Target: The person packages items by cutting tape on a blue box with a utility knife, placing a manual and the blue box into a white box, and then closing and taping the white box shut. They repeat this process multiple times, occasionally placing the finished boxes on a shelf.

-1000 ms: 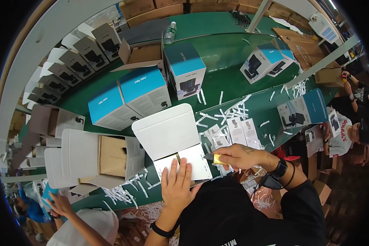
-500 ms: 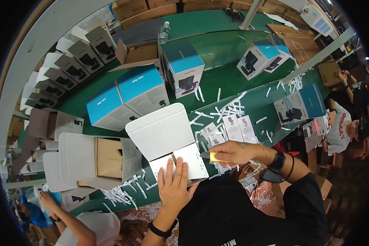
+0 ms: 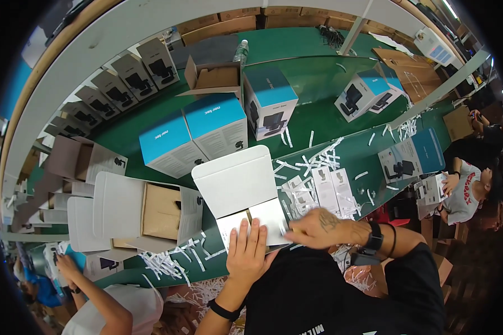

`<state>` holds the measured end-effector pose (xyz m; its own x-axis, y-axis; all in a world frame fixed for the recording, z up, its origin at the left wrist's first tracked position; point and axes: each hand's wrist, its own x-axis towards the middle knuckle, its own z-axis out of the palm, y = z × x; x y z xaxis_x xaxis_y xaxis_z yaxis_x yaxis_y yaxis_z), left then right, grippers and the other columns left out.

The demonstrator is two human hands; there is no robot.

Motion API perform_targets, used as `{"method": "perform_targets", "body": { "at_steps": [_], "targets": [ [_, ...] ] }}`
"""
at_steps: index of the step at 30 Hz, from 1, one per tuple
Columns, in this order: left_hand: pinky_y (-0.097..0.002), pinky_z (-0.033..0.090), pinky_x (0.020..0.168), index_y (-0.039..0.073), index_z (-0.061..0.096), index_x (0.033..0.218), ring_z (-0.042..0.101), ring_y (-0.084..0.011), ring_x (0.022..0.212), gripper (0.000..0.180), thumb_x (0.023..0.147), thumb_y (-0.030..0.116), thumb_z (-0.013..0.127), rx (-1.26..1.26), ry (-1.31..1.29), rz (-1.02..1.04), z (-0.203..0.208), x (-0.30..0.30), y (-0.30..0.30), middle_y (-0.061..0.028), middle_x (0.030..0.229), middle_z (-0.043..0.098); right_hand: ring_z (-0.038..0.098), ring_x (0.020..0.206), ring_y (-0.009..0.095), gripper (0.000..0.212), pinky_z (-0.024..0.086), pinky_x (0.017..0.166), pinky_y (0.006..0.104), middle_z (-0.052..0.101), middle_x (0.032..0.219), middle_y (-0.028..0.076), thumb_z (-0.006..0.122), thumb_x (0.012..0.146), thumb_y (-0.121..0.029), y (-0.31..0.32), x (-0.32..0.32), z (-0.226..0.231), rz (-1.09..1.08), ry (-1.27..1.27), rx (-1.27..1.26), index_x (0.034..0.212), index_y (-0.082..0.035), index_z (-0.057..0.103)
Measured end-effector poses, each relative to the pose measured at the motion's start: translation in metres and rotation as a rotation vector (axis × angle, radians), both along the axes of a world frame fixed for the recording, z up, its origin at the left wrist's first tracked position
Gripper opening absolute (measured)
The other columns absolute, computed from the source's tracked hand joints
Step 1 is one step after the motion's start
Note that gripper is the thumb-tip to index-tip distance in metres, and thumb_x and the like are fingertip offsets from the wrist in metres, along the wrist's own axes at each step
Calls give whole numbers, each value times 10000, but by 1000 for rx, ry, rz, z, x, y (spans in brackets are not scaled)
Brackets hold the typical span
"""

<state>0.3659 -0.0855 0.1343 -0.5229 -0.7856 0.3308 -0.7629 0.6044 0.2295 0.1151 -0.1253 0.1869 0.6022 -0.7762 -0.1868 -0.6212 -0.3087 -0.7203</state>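
Note:
My left hand lies flat with fingers stretched over white inner boxes inside an open carton, whose white lid stands folded back on the far side. At the carton's right side, my right hand is closed around a yellow utility knife. Its blade end is blurred and close to the carton's right edge; whether it touches is unclear. Just beyond that hand, small white printed boxes lie among white paper strips.
Blue-topped cartons stand behind the open carton. Another open carton holds brown cardboard at left. Rows of boxes line the far left. One co-worker's arm is at lower left; another person holds a white box at right.
My right hand has moved down along the carton's right edge with the knife, its back turning more toward view. My left hand stays on the white boxes. The whole view has shifted slightly.

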Motion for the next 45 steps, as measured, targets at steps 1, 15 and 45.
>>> {"method": "perform_targets", "body": {
  "at_steps": [1,15,45],
  "targets": [
    [-536,409,1103,-2,649,1293,526,-416,1353,682,786,421,816,-20,25,-12,-3,0,3,-197,1448,576,613,517,258,430,479,528,392,575,568,107,615,1000,-393,8,-5,1,-3,7,-2,745,-52,564],
    [-484,501,1030,3,712,1166,647,-377,1206,419,836,247,801,-129,104,-8,-9,9,17,-181,1266,690,678,771,401,305,533,692,468,665,808,192,666,932,-295,-2,5,15,-413,82,-12,1049,-37,553],
    [-405,559,933,-28,722,1044,710,-300,976,267,895,193,709,-406,341,-209,-38,32,21,-162,1023,723,682,793,400,272,541,706,459,686,825,177,684,909,-267,-20,139,-3,-34,-40,-167,1001,-30,588]
  ]
}}
